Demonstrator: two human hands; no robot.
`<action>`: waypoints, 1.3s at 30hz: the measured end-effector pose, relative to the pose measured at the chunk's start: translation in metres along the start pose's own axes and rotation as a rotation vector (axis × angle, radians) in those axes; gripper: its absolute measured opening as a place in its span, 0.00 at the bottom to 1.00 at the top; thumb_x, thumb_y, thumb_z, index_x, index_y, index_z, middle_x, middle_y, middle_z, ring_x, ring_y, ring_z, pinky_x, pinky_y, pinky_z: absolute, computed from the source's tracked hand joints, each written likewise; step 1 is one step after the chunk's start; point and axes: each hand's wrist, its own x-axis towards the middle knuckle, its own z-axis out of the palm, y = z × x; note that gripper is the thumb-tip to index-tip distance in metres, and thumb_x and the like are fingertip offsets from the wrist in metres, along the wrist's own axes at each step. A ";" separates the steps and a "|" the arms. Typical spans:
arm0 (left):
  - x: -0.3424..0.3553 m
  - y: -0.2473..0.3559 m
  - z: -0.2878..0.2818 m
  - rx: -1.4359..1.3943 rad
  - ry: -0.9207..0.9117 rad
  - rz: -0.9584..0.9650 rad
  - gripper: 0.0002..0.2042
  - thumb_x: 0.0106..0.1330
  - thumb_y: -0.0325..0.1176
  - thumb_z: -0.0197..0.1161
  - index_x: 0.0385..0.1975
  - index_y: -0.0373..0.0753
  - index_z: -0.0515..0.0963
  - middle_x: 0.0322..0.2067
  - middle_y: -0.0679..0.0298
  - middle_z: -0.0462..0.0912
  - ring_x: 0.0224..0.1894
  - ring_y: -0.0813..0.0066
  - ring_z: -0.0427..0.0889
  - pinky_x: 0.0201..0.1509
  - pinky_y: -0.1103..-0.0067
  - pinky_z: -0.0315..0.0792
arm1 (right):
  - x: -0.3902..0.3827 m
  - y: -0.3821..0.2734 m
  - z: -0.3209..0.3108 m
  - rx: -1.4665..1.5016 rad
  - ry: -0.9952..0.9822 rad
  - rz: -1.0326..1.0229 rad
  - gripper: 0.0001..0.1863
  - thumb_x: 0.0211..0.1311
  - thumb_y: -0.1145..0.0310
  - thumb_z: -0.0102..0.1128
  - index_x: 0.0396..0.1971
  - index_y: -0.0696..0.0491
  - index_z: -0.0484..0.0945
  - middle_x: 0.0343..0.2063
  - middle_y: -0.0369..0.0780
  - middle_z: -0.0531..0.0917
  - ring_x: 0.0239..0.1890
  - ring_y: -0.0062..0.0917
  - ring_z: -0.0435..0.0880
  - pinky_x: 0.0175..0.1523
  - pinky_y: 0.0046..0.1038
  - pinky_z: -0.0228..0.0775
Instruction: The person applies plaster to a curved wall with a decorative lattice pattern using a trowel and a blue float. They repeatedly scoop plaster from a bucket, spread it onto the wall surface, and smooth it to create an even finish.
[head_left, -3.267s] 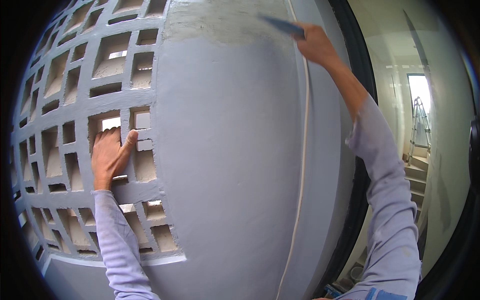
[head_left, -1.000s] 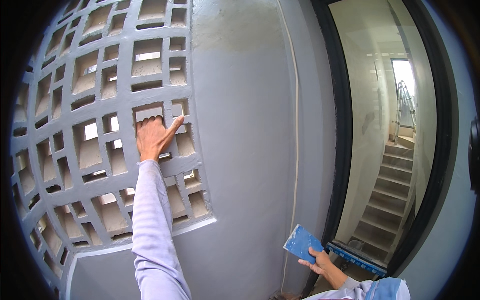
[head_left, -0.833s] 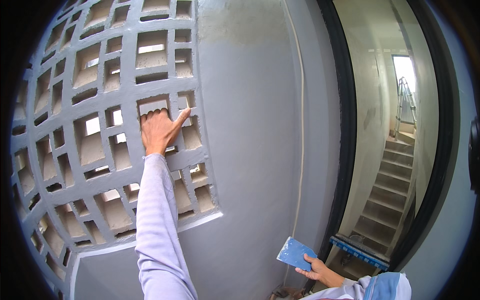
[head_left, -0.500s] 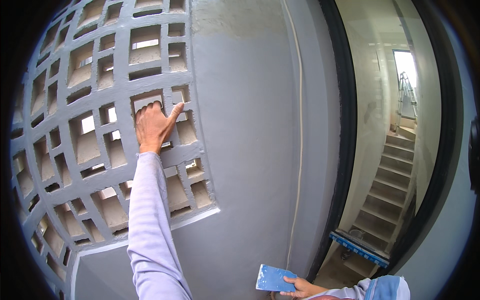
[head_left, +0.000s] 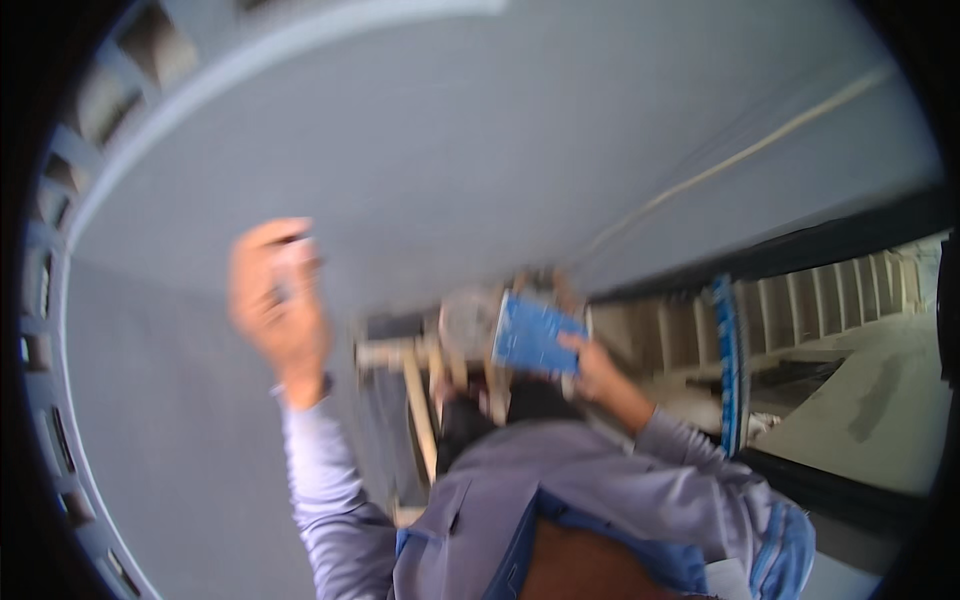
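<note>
My right hand grips a flat blue rectangular plate with whitish marks, thumb on its upper face. The plate is held low before my body, and its exact kind does not show. My left hand is raised in front of the smooth grey wall, apart from it as far as I can tell. Motion smears its curled fingers, so whether anything small is between them is unclear. The grey lattice of openings runs along the upper left rim.
Below me are wooden rails and a round greyish thing, both blurred. A pale cable runs down the wall. At the right, a blue-edged bar stands by the dark door frame, with stairs beyond.
My view has swung downward, bringing my torso and the wooden rails into sight. My left hand has left the lattice opening it was holding. The blue plate is still in my right hand.
</note>
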 end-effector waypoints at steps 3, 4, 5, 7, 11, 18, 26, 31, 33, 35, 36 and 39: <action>-0.159 -0.098 0.043 -0.206 -0.262 -0.510 0.05 0.65 0.30 0.59 0.30 0.36 0.75 0.32 0.66 0.76 0.38 0.78 0.74 0.42 0.80 0.68 | 0.021 0.019 -0.015 -0.083 -0.013 -0.008 0.14 0.60 0.71 0.54 0.47 0.55 0.71 0.36 0.38 0.79 0.33 0.24 0.82 0.31 0.27 0.78; -0.218 -0.113 0.052 -0.327 -0.392 -0.742 0.06 0.65 0.32 0.59 0.28 0.37 0.74 0.33 0.67 0.77 0.40 0.80 0.73 0.44 0.81 0.69 | 0.031 0.026 -0.019 -0.055 -0.008 0.045 0.14 0.60 0.72 0.54 0.47 0.55 0.71 0.37 0.38 0.79 0.35 0.24 0.82 0.34 0.28 0.78; -0.266 -0.114 0.062 -0.372 -0.452 -0.857 0.05 0.65 0.32 0.61 0.31 0.38 0.76 0.34 0.69 0.77 0.40 0.82 0.73 0.45 0.81 0.69 | 0.038 0.033 -0.018 -0.031 0.000 0.093 0.14 0.60 0.73 0.54 0.46 0.56 0.71 0.37 0.38 0.80 0.36 0.25 0.82 0.37 0.29 0.78; -0.358 -0.124 0.083 -0.573 -0.510 -1.230 0.12 0.63 0.33 0.64 0.43 0.34 0.75 0.42 0.66 0.76 0.43 0.80 0.73 0.49 0.80 0.69 | 0.058 0.049 -0.020 -0.014 -0.031 0.181 0.14 0.60 0.74 0.54 0.46 0.55 0.72 0.39 0.38 0.80 0.39 0.25 0.82 0.43 0.31 0.77; -0.371 -0.103 0.117 -0.722 -0.508 -1.391 0.23 0.68 0.39 0.57 0.57 0.31 0.66 0.51 0.59 0.74 0.51 0.75 0.72 0.53 0.77 0.68 | 0.088 0.105 -0.025 -0.021 -0.108 0.339 0.12 0.63 0.73 0.53 0.46 0.54 0.73 0.40 0.38 0.80 0.42 0.26 0.81 0.49 0.33 0.75; -0.425 -0.173 0.154 -0.783 0.073 -1.588 0.20 0.72 0.46 0.48 0.50 0.32 0.70 0.44 0.60 0.77 0.41 0.73 0.79 0.48 0.79 0.73 | 0.138 0.160 -0.031 -0.454 -0.262 0.679 0.12 0.67 0.63 0.52 0.45 0.54 0.74 0.40 0.38 0.81 0.40 0.24 0.81 0.47 0.30 0.75; -0.487 -0.306 0.178 -0.764 0.405 -1.614 0.19 0.72 0.46 0.47 0.51 0.38 0.68 0.43 0.61 0.78 0.43 0.68 0.80 0.44 0.66 0.80 | 0.399 0.194 -0.127 -2.184 -0.324 -0.069 0.16 0.53 0.70 0.53 0.43 0.55 0.76 0.37 0.54 0.80 0.39 0.45 0.81 0.45 0.42 0.73; -0.512 -0.343 0.222 -0.758 0.383 -1.727 0.16 0.72 0.40 0.49 0.51 0.36 0.67 0.43 0.60 0.78 0.44 0.67 0.80 0.45 0.65 0.81 | 0.496 0.224 -0.132 -2.205 -0.186 -0.228 0.18 0.56 0.66 0.54 0.47 0.53 0.73 0.45 0.49 0.76 0.46 0.48 0.79 0.50 0.43 0.73; -0.518 -0.352 0.230 -0.748 0.338 -1.757 0.15 0.72 0.39 0.50 0.50 0.36 0.68 0.41 0.60 0.78 0.42 0.70 0.80 0.43 0.68 0.81 | 0.515 0.241 -0.129 -2.262 -0.206 -0.159 0.18 0.57 0.66 0.54 0.48 0.54 0.73 0.45 0.49 0.76 0.48 0.47 0.78 0.51 0.43 0.73; -0.521 -0.362 0.235 -0.740 0.315 -1.726 0.14 0.72 0.37 0.50 0.50 0.35 0.68 0.41 0.60 0.77 0.41 0.70 0.80 0.43 0.69 0.81 | 0.527 0.257 -0.126 -2.322 -0.236 -0.082 0.18 0.58 0.65 0.54 0.48 0.54 0.72 0.44 0.49 0.76 0.49 0.47 0.78 0.51 0.42 0.73; -0.518 -0.365 0.238 -0.738 0.301 -1.707 0.14 0.72 0.36 0.50 0.51 0.35 0.67 0.41 0.60 0.77 0.41 0.71 0.80 0.44 0.69 0.80 | 0.534 0.263 -0.131 -2.349 -0.228 -0.062 0.18 0.58 0.65 0.53 0.48 0.54 0.72 0.45 0.49 0.76 0.49 0.46 0.78 0.51 0.42 0.73; -0.513 -0.372 0.238 -0.662 0.410 -1.794 0.14 0.71 0.34 0.49 0.51 0.34 0.67 0.42 0.60 0.77 0.41 0.71 0.80 0.45 0.70 0.80 | 0.551 0.273 -0.145 -2.448 -0.219 -0.032 0.17 0.59 0.64 0.52 0.48 0.53 0.72 0.46 0.49 0.76 0.49 0.46 0.78 0.52 0.41 0.73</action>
